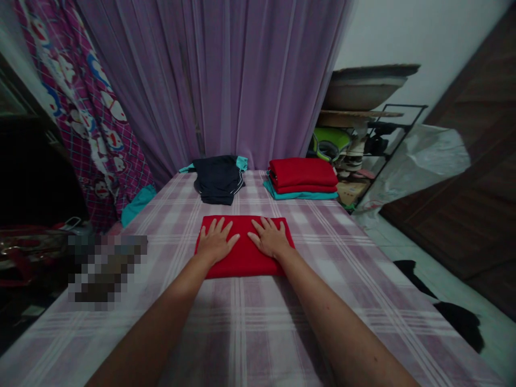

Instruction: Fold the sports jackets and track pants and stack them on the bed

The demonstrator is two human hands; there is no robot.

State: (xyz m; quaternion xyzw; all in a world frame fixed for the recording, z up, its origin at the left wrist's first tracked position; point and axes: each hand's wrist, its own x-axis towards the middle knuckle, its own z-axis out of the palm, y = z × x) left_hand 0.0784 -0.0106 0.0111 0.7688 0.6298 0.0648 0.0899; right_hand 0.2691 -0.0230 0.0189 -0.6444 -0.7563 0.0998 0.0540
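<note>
A folded red garment (242,264) lies flat as a neat rectangle on the checked cloth (226,333) in front of me. My left hand (215,242) rests on its left half, palm down with the fingers spread. On the right half, my right hand (271,237) presses flat in the same way, fingers apart. Neither hand grips anything. Beyond them to the left is a dark navy garment (217,180) with teal sleeve ends and white piping, loosely laid out. Back right stands a stack of folded red cloth (304,174) with a teal folded piece (306,195) at the bottom.
Purple curtains (234,80) hang behind the far edge, with a patterned curtain (92,123) at left. A cluttered shelf rack (355,161) stands beyond the right edge, near a clear plastic sheet (427,161). Dark cloth (459,322) lies on the floor. A blurred patch (108,269) sits at left.
</note>
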